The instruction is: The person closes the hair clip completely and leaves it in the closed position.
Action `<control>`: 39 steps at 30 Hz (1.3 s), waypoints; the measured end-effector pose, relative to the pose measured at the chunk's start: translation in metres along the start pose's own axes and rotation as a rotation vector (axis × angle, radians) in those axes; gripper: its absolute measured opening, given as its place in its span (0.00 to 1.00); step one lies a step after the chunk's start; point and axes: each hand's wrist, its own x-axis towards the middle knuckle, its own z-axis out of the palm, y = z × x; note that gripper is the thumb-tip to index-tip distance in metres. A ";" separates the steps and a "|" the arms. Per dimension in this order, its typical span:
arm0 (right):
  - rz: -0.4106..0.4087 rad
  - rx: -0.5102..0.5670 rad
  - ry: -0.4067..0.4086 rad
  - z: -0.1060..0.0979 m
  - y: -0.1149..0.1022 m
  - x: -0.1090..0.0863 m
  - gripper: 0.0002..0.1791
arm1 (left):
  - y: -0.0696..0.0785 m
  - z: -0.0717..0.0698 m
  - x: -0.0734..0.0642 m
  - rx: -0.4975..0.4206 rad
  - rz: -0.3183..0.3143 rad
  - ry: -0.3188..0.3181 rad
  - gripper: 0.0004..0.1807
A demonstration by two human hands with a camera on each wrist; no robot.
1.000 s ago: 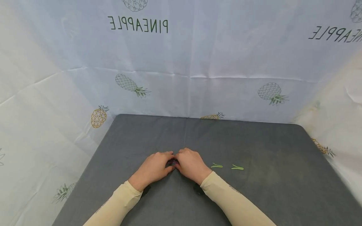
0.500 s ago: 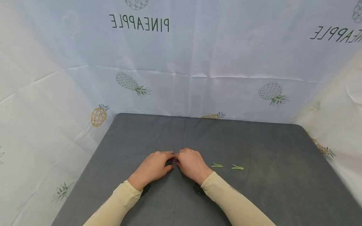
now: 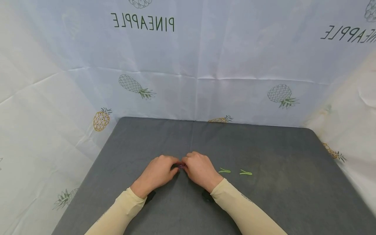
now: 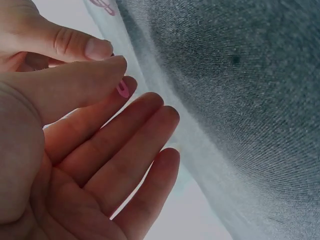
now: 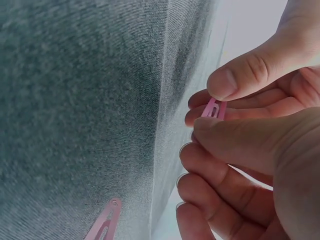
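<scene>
Near the middle of the table, my left hand and right hand meet over a small snap hair clip. In the right wrist view the hair clip is pink, pinched between the thumb and fingers of each hand. Only one rounded pink end of the clip shows in the left wrist view, at the left thumb and index fingertips. The other left fingers are extended. To the right of my right hand lie two more snap clips, yellow-green in the head view and apart from each other.
A dark grey cloth covers the table. White curtains with pineapple prints hang behind it and along both sides. In the right wrist view, a clip on the table looks pink. Dark wrist devices sit under the sleeves.
Both hands stay at nearly the same spot around the hair clip. The left thumb and fingertips have drawn slightly closer together, and the right hand has shifted a little upward.
</scene>
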 end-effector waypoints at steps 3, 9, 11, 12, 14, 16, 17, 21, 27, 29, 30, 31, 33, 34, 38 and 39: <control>-0.003 0.013 0.005 -0.001 0.000 -0.001 0.02 | 0.001 -0.001 0.000 0.001 -0.006 0.014 0.07; -0.021 0.024 0.026 -0.003 0.000 -0.002 0.03 | 0.003 -0.002 -0.002 -0.007 -0.011 0.019 0.09; -0.025 0.022 0.030 -0.003 -0.001 -0.003 0.04 | 0.003 -0.002 -0.002 -0.005 -0.008 0.024 0.09; -0.027 0.020 0.032 -0.003 -0.001 -0.003 0.04 | 0.003 -0.003 -0.002 -0.004 -0.006 0.026 0.09; -0.030 0.015 0.035 -0.003 -0.001 -0.003 0.05 | 0.003 -0.003 -0.003 0.004 -0.001 0.030 0.09; -0.033 0.007 0.036 -0.003 -0.002 -0.003 0.05 | 0.003 -0.004 -0.004 0.007 0.002 0.032 0.08; -0.035 0.001 0.037 -0.003 -0.002 -0.002 0.05 | 0.003 -0.004 -0.004 0.009 0.002 0.033 0.08; -0.036 -0.010 0.034 -0.005 -0.003 -0.003 0.04 | 0.003 -0.005 -0.005 0.013 0.007 0.040 0.08; -0.027 -0.009 0.025 -0.008 -0.004 -0.004 0.03 | 0.004 -0.006 -0.005 0.025 0.022 0.051 0.07; -0.028 -0.009 0.025 -0.008 -0.005 -0.005 0.03 | 0.004 -0.006 -0.006 0.029 0.027 0.055 0.07; -0.029 -0.009 0.026 -0.008 -0.005 -0.005 0.03 | 0.004 -0.006 -0.006 0.030 0.030 0.058 0.07; -0.030 -0.008 0.027 -0.008 -0.005 -0.006 0.04 | 0.004 -0.006 -0.007 0.032 0.033 0.060 0.07; -0.032 -0.010 0.031 -0.008 -0.005 -0.006 0.04 | 0.005 -0.006 -0.007 0.037 0.041 0.067 0.07; -0.034 -0.010 0.033 -0.008 -0.005 -0.007 0.04 | 0.005 -0.006 -0.008 0.041 0.045 0.071 0.07; -0.044 -0.016 0.046 -0.009 -0.006 -0.007 0.03 | 0.004 -0.005 -0.008 0.050 0.057 0.089 0.07; -0.047 -0.017 0.048 -0.009 -0.006 -0.007 0.03 | 0.004 -0.005 -0.009 0.053 0.059 0.093 0.07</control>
